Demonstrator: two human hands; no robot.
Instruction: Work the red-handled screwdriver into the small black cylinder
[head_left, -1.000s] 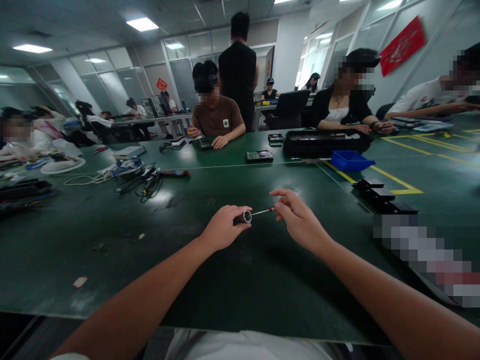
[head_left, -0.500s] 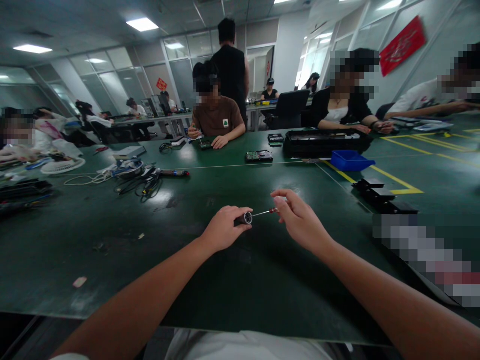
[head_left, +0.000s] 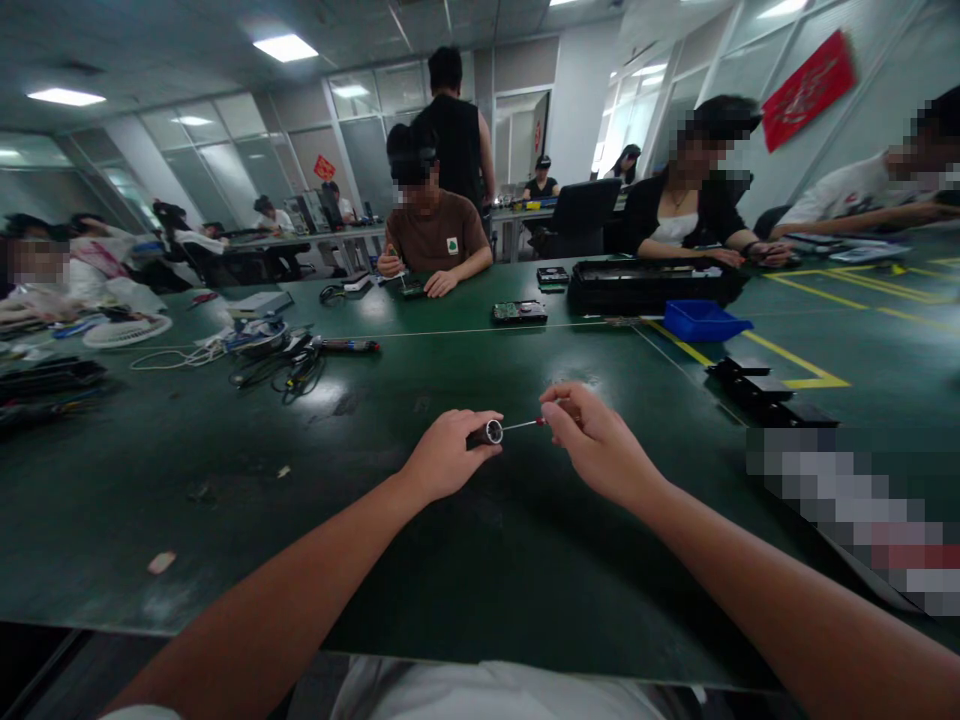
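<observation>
My left hand (head_left: 448,455) is closed around a dark cylindrical part (head_left: 491,432), whose round, pale-rimmed end faces right and toward me. A thin screwdriver (head_left: 523,425) with a metal shaft and a red handle end reaches from my right hand (head_left: 589,428) to that round end. My right fingers pinch the handle and hide most of it. Whether the tip sits inside the part or only touches its rim, I cannot tell. Both hands are just above the green tabletop (head_left: 465,580).
A tangle of cables (head_left: 292,365) lies at left. Ahead are a circuit-board drive (head_left: 519,313), a long black housing (head_left: 652,285) and a blue bin (head_left: 703,320). Black brackets (head_left: 772,392) stand at right. Across the table a person in brown (head_left: 442,225) works on a small part.
My right fingers have curled in closer around the screwdriver handle, so less of the handle shows. My left hand and the cylindrical part have barely moved.
</observation>
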